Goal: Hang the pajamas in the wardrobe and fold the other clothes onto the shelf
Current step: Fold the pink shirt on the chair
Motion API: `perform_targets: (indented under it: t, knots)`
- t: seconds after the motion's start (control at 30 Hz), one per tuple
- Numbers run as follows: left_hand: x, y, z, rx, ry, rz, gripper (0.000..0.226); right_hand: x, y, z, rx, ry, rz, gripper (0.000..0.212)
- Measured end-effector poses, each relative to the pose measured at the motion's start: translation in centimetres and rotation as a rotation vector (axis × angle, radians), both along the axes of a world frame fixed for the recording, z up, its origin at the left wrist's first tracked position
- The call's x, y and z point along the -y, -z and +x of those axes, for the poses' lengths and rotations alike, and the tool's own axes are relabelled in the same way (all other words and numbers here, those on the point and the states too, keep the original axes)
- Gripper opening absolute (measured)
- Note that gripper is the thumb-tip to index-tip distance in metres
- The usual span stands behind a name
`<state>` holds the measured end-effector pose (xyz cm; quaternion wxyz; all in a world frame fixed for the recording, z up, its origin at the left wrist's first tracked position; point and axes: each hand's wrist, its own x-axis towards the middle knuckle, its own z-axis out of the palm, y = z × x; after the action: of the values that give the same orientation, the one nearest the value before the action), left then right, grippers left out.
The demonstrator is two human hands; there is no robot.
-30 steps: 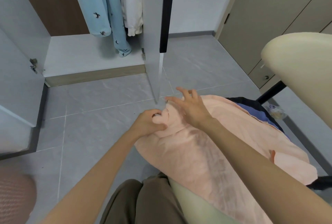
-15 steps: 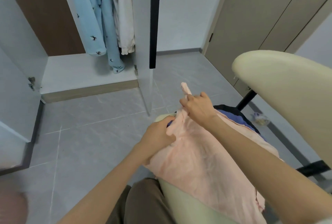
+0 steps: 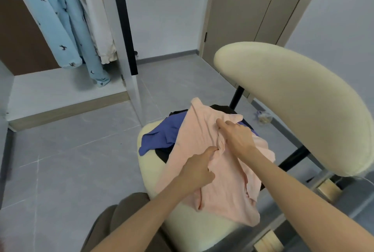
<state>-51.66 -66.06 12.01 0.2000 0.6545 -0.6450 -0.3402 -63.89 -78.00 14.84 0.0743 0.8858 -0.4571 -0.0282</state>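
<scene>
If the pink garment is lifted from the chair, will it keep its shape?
Likely not: the pink garment bunches where the left hand and right hand grip it. Probably light; it drapes thinly over the chair seat.

The person's left hand (image 3: pixel 197 172) and right hand (image 3: pixel 238 138) are bare, and both forearms are uncovered as far back as the lower edge of the view. Olive-brown matte cloth trousers (image 3: pixel 113 217) cover the legs at the bottom of the view, the fabric lying in soft, loose folds over the knee.
</scene>
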Motion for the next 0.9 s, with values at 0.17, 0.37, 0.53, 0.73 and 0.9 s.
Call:
perform_targets:
  t: [0.17,0.37,0.53,0.73,0.9]
  knots:
    - [0.4,0.8,-2.8,0.026,0.049,0.071,0.071,-0.3,2.1,-3.3,0.141,0.066,0.060,0.030]
    - [0.1,2.3,-5.2,0.071,0.113,0.270,0.088,0.2,3.5,-6.2,0.331,0.059,0.134,0.033]
    - [-0.4,2.0,-7.0,0.167,0.002,0.050,0.074,-1.2,3.7,-9.3,0.825,0.366,0.214,0.047]
    - [-1.5,2.8,-10.2,0.302,0.223,-0.266,0.053,-2.9,5.0,-12.1,1.060,0.846,0.653,0.058]
    - [-2.9,6.2,-11.5,0.533,0.475,-0.281,0.066,-3.0,5.1,-12.8,1.288,0.831,0.934,0.046]
